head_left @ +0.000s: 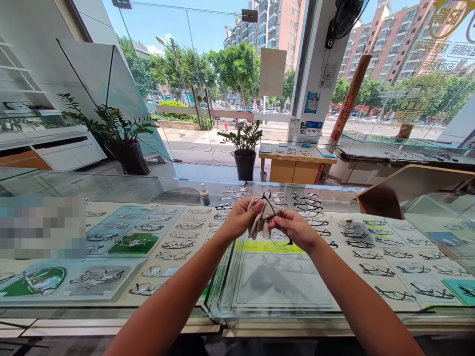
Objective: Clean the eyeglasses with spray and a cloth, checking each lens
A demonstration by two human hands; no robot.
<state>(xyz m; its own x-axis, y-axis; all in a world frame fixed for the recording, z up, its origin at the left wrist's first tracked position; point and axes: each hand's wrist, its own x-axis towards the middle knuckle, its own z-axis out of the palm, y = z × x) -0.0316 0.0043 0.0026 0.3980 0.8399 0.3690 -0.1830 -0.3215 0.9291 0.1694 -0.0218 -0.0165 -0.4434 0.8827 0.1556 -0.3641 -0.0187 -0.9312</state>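
A pair of dark-rimmed eyeglasses (281, 243) is held up above the glass counter, between both hands. Around its upper lens my left hand (239, 217) is closed, pinching a beige cleaning cloth (259, 228) against it. My right hand (297, 228) grips the frame near its middle, thumb and fingers pressed together, with the cloth touching those fingertips. Part of the frame is covered by cloth and fingers. A small white spray bottle (205, 196) stands on the counter, left of my left hand.
Beneath the glass counter top (289, 291) lie rows of eyeglasses (181, 244). A slanted wooden-edged mirror or panel (411, 185) stands at the right. Beyond the counter are potted plants (245, 163), a display table (300, 160) and a glass door.
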